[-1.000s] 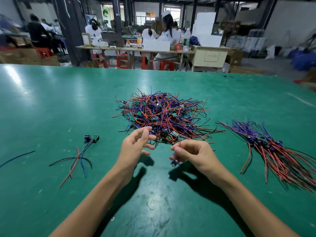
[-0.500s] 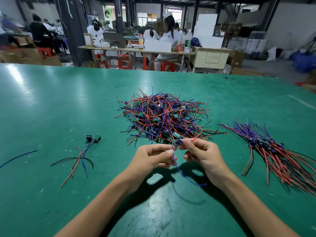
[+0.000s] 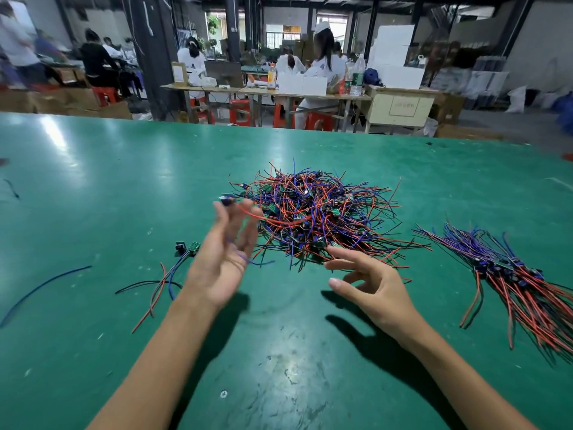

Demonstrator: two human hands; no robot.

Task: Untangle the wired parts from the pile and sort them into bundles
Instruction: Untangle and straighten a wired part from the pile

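Observation:
A tangled pile [image 3: 313, 212] of red, blue and black wired parts with small green boards lies mid-table. My left hand [image 3: 223, 259] is raised at the pile's left edge and blurred. Its fingertips pinch one wired part [image 3: 226, 200], whose red wire trails back into the pile while a blue wire crosses my palm. At the pile's near edge my right hand [image 3: 375, 287] hovers with spread fingers and holds nothing. A sorted bundle [image 3: 511, 274] lies at the right. A small group of parts [image 3: 183, 252] lies at the left.
The green table [image 3: 93, 197] stretches wide to the left and near side. A loose blue wire [image 3: 40, 290] lies far left. Beyond the table's far edge, people sit at workbenches with red stools and boxes.
Both hands held one part together in front of the pile. Now my left hand has lifted it up and to the left, and my right hand has let go and opened.

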